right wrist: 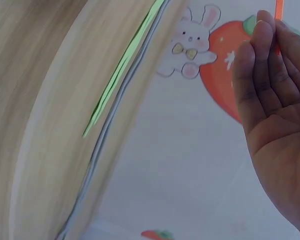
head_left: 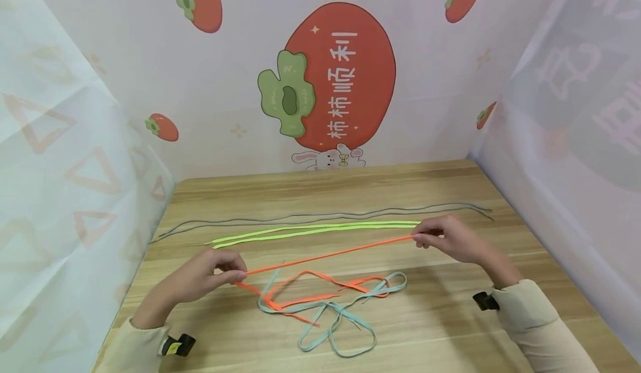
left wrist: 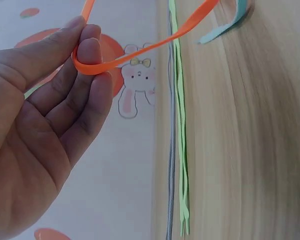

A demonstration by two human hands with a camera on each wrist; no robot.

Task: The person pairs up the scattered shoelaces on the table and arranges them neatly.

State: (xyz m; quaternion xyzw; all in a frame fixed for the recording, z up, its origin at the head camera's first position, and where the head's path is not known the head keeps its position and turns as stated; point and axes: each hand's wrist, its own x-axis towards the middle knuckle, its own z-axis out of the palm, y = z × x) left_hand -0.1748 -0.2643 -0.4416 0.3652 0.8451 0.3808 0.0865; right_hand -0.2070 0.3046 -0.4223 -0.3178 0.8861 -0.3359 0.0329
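Observation:
An orange shoelace is stretched in a straight line between both hands above the table. My left hand pinches it between thumb and fingers; in the left wrist view the orange lace loops round the fingertips. From there the slack part drops to the table and lies in loose bends. Its end is pinched by my right hand, higher and to the right; in the right wrist view a short piece shows at the fingertips. A light blue shoelace lies in loops under and beside the orange slack.
Behind the stretched lace, two neon green strands lie side by side across the wooden table. Farther back runs a grey pair of laces. Printed white sheets enclose the table at the back and both sides.

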